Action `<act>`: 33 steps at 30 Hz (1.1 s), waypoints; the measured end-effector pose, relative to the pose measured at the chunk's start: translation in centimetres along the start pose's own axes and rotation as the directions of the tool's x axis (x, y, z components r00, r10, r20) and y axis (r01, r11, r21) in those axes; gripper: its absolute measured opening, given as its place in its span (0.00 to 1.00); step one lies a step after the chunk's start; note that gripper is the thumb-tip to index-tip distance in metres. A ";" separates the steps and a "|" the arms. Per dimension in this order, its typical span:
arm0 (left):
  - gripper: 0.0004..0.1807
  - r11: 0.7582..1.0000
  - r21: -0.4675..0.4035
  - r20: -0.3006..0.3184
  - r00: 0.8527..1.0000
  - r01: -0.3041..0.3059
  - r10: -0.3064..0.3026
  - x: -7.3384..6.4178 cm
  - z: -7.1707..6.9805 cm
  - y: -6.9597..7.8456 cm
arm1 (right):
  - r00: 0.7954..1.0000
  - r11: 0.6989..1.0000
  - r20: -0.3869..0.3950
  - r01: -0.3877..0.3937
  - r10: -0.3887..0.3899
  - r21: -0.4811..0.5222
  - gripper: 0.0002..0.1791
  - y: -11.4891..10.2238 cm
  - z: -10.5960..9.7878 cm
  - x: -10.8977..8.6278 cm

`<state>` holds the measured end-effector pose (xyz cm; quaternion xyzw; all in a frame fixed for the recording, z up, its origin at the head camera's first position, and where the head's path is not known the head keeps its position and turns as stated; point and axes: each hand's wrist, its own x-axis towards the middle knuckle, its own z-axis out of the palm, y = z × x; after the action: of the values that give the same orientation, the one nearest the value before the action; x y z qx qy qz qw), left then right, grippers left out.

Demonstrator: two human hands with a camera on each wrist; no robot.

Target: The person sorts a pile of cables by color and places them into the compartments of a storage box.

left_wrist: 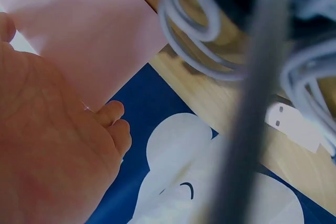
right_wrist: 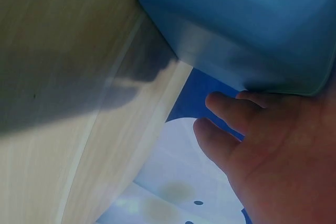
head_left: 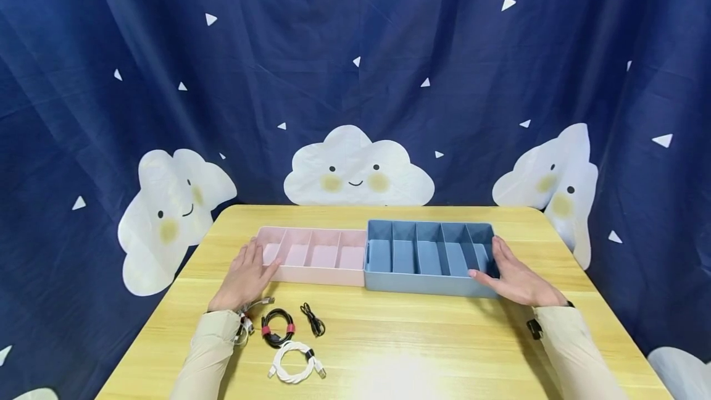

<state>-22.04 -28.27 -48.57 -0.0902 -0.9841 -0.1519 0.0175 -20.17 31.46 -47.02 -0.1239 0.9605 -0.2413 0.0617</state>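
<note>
A pink divided organizer box (head_left: pixel 319 275) and a blue divided organizer box (head_left: pixel 430 283) stand end to end on the table, their short sides meeting. My left hand (head_left: pixel 243 278) lies against the pink box's left end, thumb at its front corner and fingers fairly straight. At the blue box's right end rests my right hand (head_left: pixel 519 276), its thumb over the front corner and its fingers extended along the side. In the right wrist view, the fingers (right_wrist: pixel 231 109) reach along the blue wall. No objects show in the visible compartments.
Near my left forearm lie a black cable coil (head_left: pixel 278 328) with red ties, a white cable coil (head_left: pixel 293 362), a small black cable bundle (head_left: pixel 313 320) and a white cable (head_left: pixel 244 328) partly hidden by the wrist. A patterned blue curtain (head_left: pixel 355 91) hangs behind the wooden table (head_left: pixel 444 338).
</note>
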 end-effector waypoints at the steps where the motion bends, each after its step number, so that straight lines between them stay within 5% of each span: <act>1: 0.46 1.000 -0.001 -0.005 1.000 -0.001 0.001 -0.1 -0.1 0.1 | 1.000 1.000 0.002 -0.001 0.001 -0.001 0.63 -0.1 0.0 0.0; 25: 0.47 1.000 0.016 -0.037 0.999 -0.014 0.014 -0.5 0.1 -1.7 | 1.000 1.000 -0.004 0.005 -0.005 -0.013 0.62 -0.7 0.8 0.8; 33: 0.50 1.000 0.030 0.010 1.000 0.008 -0.008 -0.4 0.1 -2.3 | 1.000 1.000 -0.010 -0.007 0.007 0.001 0.63 -1.0 1.1 0.9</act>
<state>-22.03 -30.52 -49.35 -0.0867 -0.9867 -0.1369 0.0130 -20.62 29.92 -47.55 -0.1195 0.9611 -0.2421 0.0579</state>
